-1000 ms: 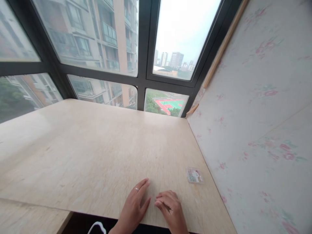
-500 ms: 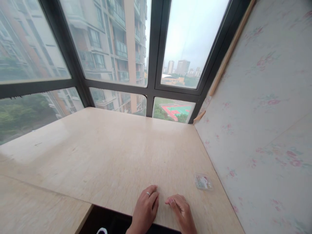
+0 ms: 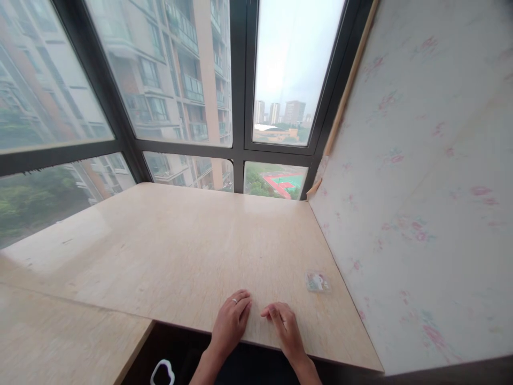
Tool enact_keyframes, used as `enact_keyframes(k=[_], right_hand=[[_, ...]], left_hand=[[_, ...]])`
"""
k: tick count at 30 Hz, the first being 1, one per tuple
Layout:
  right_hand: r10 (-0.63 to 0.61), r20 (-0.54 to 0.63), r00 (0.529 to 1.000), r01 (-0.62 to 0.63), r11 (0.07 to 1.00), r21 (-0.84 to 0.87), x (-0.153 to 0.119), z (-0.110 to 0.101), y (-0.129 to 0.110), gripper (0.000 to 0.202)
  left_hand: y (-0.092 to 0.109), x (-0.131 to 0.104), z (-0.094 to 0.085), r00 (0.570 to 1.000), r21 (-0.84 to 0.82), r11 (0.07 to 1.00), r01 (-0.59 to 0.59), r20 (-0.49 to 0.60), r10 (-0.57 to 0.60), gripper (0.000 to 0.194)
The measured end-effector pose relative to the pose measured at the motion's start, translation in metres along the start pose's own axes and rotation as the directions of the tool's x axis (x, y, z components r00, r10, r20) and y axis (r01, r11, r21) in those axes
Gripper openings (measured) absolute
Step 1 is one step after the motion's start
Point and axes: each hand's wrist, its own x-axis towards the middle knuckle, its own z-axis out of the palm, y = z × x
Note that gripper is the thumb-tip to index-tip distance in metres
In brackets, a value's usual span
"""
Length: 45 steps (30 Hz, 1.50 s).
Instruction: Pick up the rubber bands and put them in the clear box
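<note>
My left hand [image 3: 231,316], with a ring on one finger, rests on the pale marbled countertop [image 3: 200,240] near its front edge. Its fingers are curled and pressed together, and no object shows in them. Just to the right lies my right hand [image 3: 282,322], also closed, thumb against the bent fingers, with nothing visible between them. A narrow gap separates the two hands. Beyond my right hand, a small clear plastic box [image 3: 318,282] sits flat on the countertop; its small, partly reddish contents are too tiny to make out.
Dark-framed windows [image 3: 238,96] rise along the back and left. A floral-papered wall [image 3: 420,187] bounds the right side. Below the front edge is a dark recess with a white loop-shaped thing [image 3: 163,371] in it.
The camera view has shifted, so the countertop, box and wall appear further left and more of my forearms shows. My hands keep nearly the same pose and place on the countertop.
</note>
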Motion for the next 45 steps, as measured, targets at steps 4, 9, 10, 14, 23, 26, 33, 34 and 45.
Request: enact_keyframes(k=[4,9,10,14,23,26,33,34,45], right_hand=[[0.010,-0.007,1.000,-0.009,1.000,0.021,-0.001,-0.003,-0.001,0.058],[0.032,-0.026,0.999,-0.031,0.999,0.020,-0.006,0.001,0.009,0.069],[0.058,-0.040,0.998,-0.057,0.998,0.040,-0.008,0.003,0.012,0.069],[0.155,-0.104,0.982,-0.142,0.983,0.118,-0.012,0.008,0.021,0.067],[0.141,-0.106,0.984,-0.136,0.990,0.047,-0.013,0.008,0.025,0.063],[0.113,-0.123,0.986,-0.117,0.993,-0.025,-0.013,0.010,0.030,0.063],[0.092,-0.137,0.986,-0.094,0.995,-0.011,-0.015,0.014,0.033,0.070],[0.111,-0.127,0.986,-0.109,0.994,0.023,-0.015,0.013,0.032,0.071],[0.257,0.052,0.965,-0.262,0.936,0.234,-0.011,0.002,0.022,0.075]], left_hand=[[0.002,0.001,-0.002,0.999,-0.015,0.999,0.039,0.017,-0.038,0.028],[0.006,0.003,-0.007,0.992,-0.081,0.990,0.115,0.070,-0.110,0.035],[0.006,0.004,-0.007,0.989,-0.101,0.986,0.130,0.080,-0.122,0.036],[0.005,0.005,-0.008,0.972,-0.231,0.944,0.234,0.056,-0.227,0.047],[-0.003,-0.002,-0.006,0.767,-0.493,0.652,0.576,0.052,-0.639,0.067],[-0.003,-0.003,-0.003,0.789,-0.493,0.659,0.568,0.101,-0.605,0.067],[-0.010,-0.005,0.005,0.821,-0.444,0.705,0.553,0.150,-0.550,0.060],[-0.011,-0.006,0.006,0.823,-0.424,0.717,0.553,0.143,-0.550,0.058],[-0.014,-0.002,0.006,0.945,-0.155,0.934,0.320,-0.019,-0.327,0.049]])
